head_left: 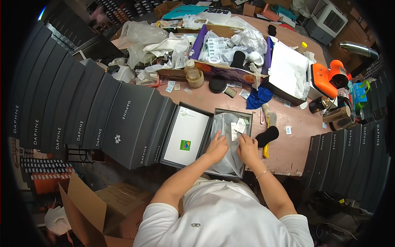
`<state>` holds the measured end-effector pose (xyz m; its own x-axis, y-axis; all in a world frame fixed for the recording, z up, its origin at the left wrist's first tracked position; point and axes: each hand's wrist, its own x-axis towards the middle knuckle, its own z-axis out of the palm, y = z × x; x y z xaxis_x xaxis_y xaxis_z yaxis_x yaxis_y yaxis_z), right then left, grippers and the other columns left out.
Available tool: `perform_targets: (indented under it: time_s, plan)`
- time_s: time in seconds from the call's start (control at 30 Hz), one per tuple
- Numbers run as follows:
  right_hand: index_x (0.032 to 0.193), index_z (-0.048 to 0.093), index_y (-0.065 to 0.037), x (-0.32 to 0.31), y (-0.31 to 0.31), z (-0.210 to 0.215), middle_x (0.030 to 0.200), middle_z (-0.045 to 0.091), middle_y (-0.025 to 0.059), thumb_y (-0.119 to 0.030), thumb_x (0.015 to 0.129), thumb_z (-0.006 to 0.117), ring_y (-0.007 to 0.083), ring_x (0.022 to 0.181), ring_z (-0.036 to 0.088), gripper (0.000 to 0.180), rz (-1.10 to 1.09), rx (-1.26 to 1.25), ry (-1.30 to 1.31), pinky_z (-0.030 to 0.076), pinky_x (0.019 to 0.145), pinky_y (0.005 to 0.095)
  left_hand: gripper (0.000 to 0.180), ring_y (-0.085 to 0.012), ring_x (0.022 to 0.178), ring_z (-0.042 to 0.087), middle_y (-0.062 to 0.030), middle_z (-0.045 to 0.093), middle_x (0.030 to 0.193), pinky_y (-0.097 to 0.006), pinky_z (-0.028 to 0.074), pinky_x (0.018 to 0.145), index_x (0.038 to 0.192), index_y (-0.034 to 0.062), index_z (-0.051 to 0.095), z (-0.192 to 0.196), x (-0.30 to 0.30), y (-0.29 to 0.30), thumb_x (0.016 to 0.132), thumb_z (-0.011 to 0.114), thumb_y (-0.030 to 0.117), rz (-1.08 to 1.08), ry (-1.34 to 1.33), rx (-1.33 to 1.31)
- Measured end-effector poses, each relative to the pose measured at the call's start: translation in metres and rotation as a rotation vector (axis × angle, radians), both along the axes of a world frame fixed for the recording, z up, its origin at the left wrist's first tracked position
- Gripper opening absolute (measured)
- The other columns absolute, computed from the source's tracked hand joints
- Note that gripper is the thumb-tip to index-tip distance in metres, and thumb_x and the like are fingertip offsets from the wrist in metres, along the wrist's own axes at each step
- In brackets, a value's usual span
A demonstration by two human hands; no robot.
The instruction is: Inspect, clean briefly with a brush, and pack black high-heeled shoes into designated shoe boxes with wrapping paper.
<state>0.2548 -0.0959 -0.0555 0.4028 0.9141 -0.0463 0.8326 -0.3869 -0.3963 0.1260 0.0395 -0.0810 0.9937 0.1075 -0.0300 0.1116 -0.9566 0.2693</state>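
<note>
An open dark grey box (247, 115) lies at the near edge of the pink table (293, 145). Inside it sits a clear plastic bag (225, 126) with white tags over something dark. My left hand (217, 147) presses flat on the bag's left side. My right hand (247, 149), a thin bracelet on its wrist, presses on the bag's right side. Both hands lie spread on the plastic, gripping nothing that I can see. The box's lid (186, 136) lies open to the left, white inside with a small green sticker.
Dark grey boxes (82, 111) stand in a row at left, more (349, 160) at right. A black insole (267, 136) and yellow tool lie beside the box. A purple tray (230, 53) of paper, a jar (194, 77), an orange device (329, 78) and cardboard cartons (103, 210) surround it.
</note>
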Motion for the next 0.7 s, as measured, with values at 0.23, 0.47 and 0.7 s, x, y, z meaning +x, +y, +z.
perform_targets:
  time_s: [0.23,0.47,0.7]
  plan:
    - [0.126,0.049,-0.014,0.026,0.041,-0.015,0.107,0.061,0.0152,-0.014,0.080,0.060,0.0314,0.097,0.063,0.048,0.005,-0.324,0.042,0.041,0.088,0.0541,0.016,-0.0277,0.125,0.044,-0.0112,0.062,0.093,-0.065,0.012,0.109,0.081,0.0026,0.067,0.000,-0.026,-0.017,0.078,0.055,0.012,0.012,0.004,-0.013]
    - [0.132,0.047,-0.011,0.100,0.030,0.023,0.113,0.061,0.0121,-0.001,0.082,0.046,0.0190,0.101,0.059,0.051,0.231,-0.369,0.860,0.048,0.086,0.0309,0.025,-0.0265,0.123,0.044,-0.0085,0.065,0.099,-0.068,0.007,0.108,0.092,0.0052,0.072,0.009,-0.001,-0.032,0.085,0.052,0.017,0.063,0.336,0.029]
    - [0.143,0.034,-0.014,0.070,-0.006,0.062,0.111,0.061,0.0099,0.003,0.081,0.053,0.0130,0.091,0.062,0.067,-0.073,-0.024,1.849,0.050,0.076,0.0238,0.029,-0.0286,0.126,0.042,-0.0073,0.063,0.116,-0.066,0.003,0.109,0.111,0.0127,0.067,-0.006,0.003,-0.040,0.088,0.052,0.023,0.159,0.255,0.161]
